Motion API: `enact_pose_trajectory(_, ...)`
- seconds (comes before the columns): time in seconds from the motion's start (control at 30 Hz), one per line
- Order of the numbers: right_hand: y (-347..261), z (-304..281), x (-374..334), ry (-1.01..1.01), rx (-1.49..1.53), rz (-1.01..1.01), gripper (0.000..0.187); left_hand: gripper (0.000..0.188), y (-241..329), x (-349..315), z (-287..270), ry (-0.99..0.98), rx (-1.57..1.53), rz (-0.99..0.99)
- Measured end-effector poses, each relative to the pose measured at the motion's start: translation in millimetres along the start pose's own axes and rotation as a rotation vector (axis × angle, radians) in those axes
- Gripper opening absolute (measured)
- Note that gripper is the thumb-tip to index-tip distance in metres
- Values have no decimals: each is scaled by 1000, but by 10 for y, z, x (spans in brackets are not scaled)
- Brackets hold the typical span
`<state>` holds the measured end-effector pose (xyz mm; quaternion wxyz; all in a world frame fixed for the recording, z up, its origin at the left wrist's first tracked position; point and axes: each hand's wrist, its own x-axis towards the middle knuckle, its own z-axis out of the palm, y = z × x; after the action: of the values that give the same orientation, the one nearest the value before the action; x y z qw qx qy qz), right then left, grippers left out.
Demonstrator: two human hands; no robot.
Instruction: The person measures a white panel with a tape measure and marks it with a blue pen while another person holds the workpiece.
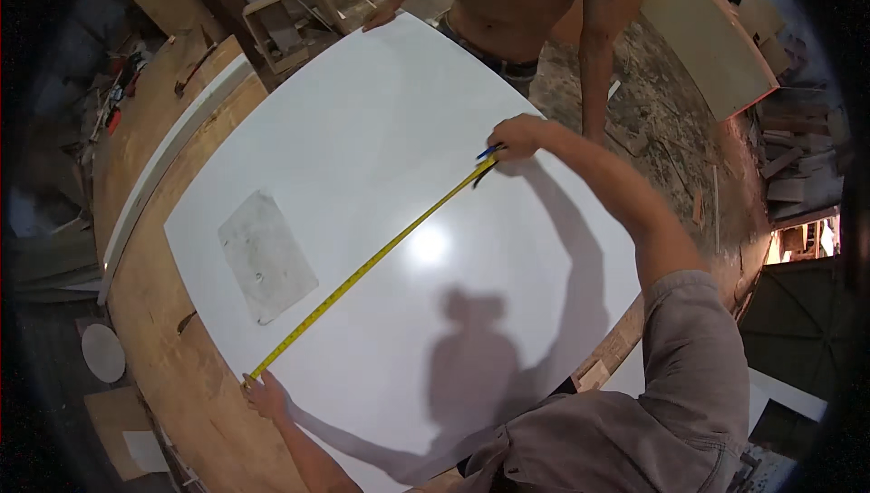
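A large white panel (pixel 362 121) lies flat in front of me. A yellow tape measure (pixel 362 268) stretches diagonally across it, pulled straight. My left hand (pixel 265 397) pinches the tape's near end at the panel's left edge. Toward the far right side, my right hand (pixel 518 138) is closed around the tape's other end, and its fingers hide most of what is there. A slim blue item, possibly a pen, pokes out from those fingers. Left of the tape, a greyish rectangular sheet or patch (pixel 268 256) shows on the white surface.
Beneath the panel is a wooden worktable (pixel 204 407). A person (pixel 521 4) stands at the far side, one hand (pixel 381 15) on the panel's corner. A long pale strip (pixel 172 144) lies along the left. Boards (pixel 711 35) and debris cover the floor at right.
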<state>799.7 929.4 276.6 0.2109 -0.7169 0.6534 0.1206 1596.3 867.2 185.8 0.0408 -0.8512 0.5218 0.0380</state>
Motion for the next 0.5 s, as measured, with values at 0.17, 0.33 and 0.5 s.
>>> enact_pose_trajectory(0.17, 1135, 127, -341, -21, -58, 190, 30, 92, 51, 357, -6, -274, 60, -32)
enact_pose_trajectory(0.33, 1625, 237, -533, 54, -10, 397, 24, 107, 315, 350, 206, -178, 139, -47)
enact_pose_trajectory(0.5, 1561, 42, -464, -27, -25, 459, 23, 112, 159, 351, 181, -205, 87, -57)
